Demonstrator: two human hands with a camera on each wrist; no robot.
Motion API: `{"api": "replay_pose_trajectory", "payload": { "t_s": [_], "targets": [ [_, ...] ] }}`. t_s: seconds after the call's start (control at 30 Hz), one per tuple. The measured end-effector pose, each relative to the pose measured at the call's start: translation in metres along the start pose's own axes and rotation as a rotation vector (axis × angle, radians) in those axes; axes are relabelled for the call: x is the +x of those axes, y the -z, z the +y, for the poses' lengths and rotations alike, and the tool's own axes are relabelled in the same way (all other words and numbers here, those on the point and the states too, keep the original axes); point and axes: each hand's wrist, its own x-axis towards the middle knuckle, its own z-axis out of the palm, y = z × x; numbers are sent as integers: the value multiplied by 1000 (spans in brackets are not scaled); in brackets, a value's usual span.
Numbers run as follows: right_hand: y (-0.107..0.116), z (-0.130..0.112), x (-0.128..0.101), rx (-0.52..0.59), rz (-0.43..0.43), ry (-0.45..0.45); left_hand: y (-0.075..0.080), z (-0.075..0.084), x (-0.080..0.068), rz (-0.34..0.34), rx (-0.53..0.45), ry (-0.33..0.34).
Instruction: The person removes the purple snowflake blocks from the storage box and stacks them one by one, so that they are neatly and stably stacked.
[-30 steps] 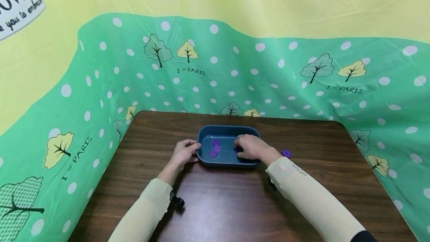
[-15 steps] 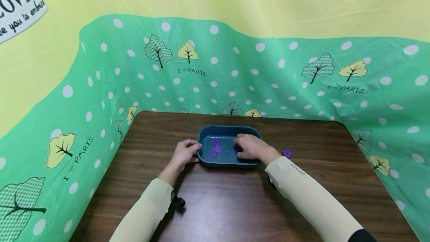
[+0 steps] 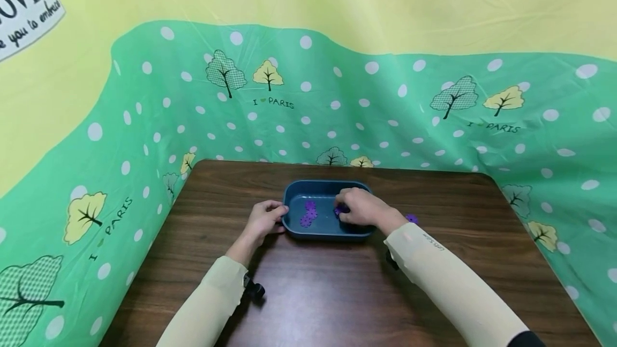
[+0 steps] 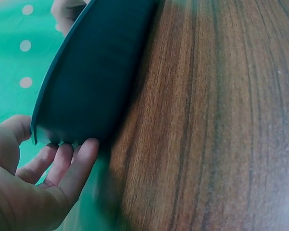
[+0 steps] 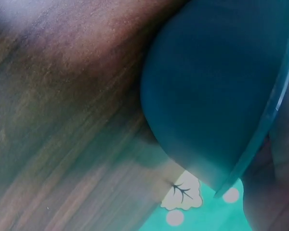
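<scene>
A blue plastic tray (image 3: 313, 236) with a raised rim sits on the table. My left hand (image 3: 262, 219) grips its left end, thumb at the rim and fingertips against the outer wall, as the left wrist view shows of the tray wall (image 4: 91, 72). Over the tray's right half, my right hand (image 3: 359, 208) pinches a purple flower-shaped piece (image 3: 340, 210), mostly hidden by the fingers. Several more purple flower-shaped pieces (image 3: 309, 214) lie on the tray floor left of it. In the right wrist view the tray's wall hides the fingertips.
Another purple flower piece (image 3: 412, 218) lies on the brown wood-grain table (image 3: 308, 293), right of the tray and partly behind my right wrist. A green and yellow printed cloth (image 3: 337, 84) hangs around the table's far and side edges.
My right hand has risen slightly with the purple flower-shaped piece in its fingers. My left hand stays on the tray's end, and the tray has not moved.
</scene>
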Motion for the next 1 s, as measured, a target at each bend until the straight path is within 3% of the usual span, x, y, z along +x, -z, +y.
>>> {"api": "replay_pose_trajectory", "payload": {
  "t_s": [0.2, 0.43, 1.0],
  "targets": [
    [9, 4, -4, -1, 52, 12, 2, 2, 0, -5, 7, 10],
    [23, 7, -13, 52, 53, -59, 2, 3, -1, -2, 17, 3],
    [37, 29, -54, 71, 141, -96, 1, 0, 0, -10, 10, 13]
  ]
}}
